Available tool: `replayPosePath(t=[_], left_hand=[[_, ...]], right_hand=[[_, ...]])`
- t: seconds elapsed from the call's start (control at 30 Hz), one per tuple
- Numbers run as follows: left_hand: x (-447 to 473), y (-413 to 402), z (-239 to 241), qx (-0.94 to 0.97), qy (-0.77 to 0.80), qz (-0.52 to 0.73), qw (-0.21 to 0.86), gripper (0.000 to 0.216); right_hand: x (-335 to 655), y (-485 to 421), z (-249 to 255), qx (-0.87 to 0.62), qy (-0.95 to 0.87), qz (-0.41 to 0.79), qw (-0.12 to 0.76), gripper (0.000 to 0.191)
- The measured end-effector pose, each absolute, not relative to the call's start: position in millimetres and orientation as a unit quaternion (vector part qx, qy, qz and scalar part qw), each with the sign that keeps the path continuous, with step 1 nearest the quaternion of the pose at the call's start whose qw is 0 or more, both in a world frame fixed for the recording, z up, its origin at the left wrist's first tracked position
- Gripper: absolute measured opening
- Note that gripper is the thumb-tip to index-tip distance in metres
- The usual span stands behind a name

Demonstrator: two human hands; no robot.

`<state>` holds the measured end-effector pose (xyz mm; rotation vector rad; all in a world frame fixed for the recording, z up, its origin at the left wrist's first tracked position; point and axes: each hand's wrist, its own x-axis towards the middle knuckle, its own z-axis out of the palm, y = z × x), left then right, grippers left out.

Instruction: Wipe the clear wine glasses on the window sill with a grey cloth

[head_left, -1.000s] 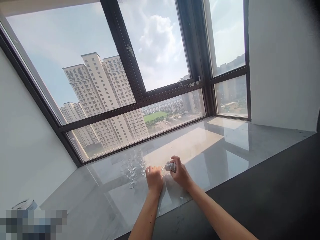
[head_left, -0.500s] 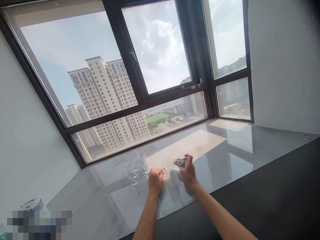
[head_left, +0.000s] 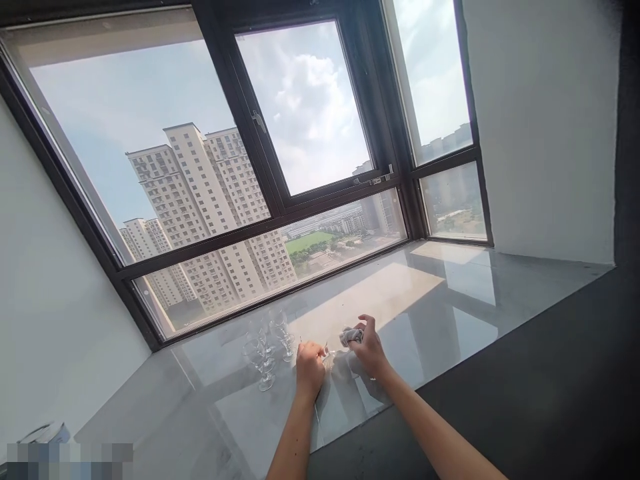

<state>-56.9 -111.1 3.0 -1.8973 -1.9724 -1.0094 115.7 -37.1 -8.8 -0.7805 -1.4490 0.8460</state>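
Observation:
My left hand [head_left: 310, 368] is closed around the slim part of a clear stemmed glass [head_left: 328, 349], which lies tilted toward the right. Most of the glass is see-through and hard to make out against the glossy sill. To its right, my right hand [head_left: 369, 348] grips a bunched grey-white cloth [head_left: 351, 335] close to the bowl end. Whether the cloth touches the glass I cannot tell. Left of my left hand, several clear stemmed glasses [head_left: 267, 381] stand upright on the sill, close together.
The glossy pale sill [head_left: 240, 427] spreads beneath the hands, with bright window reflections on it. Behind it rises a dark-framed window [head_left: 250, 233]. A partly blurred-out round object [head_left: 47, 433] is at the lower left. The sill's front edge borders a dark grey surface [head_left: 450, 427].
The view has shifted slightly, with the scene sliding left and its nearer part down. The glass bowl beside the cloth shows less clearly now. Both hands keep their holds.

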Motion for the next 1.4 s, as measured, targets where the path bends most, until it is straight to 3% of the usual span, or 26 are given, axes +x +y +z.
replayPosePath(t=[0.3,0.43,0.57,0.93,1.4], left_hand=[[-61,-112,-5,-0.607,-0.716,-0.334,0.083,0.031],[-56,-109,-4,-0.561,-0.794,-0.233,0.030,0.034],[-49,-107,-2,-0.554,-0.821,-0.132,0.043,0.043],[-52,-97,-4,-0.554,-0.817,-0.157,0.046,0.038],[0,10,18,-0.606,-0.784,-0.125,0.051,0.033]], right_hand=[[119,-35,-10,-0.406,-0.589,0.306,0.628,0.047],[117,-33,-13,-0.403,-0.593,0.294,0.632,0.046],[116,-33,-12,-0.409,-0.599,0.293,0.623,0.045],[113,-32,-15,-0.415,-0.605,0.284,0.617,0.044],[116,-34,-11,-0.431,-0.568,0.247,0.657,0.042]])
